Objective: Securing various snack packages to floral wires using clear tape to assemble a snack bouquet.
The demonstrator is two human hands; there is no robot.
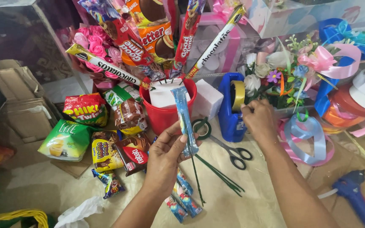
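Left hand pinches a slim blue snack packet on a green stick, upright just before the red bucket. Packet looks light, crinkly, slippery; best held low where the stick stiffens it. Right hand touches the tape roll in the blue dispenser, fingers curled; cannot tell if gripping tape.

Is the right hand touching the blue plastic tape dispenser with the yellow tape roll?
Touching. In the head view, the right hand has its fingertips on the yellow tape roll in the blue plastic tape dispenser.
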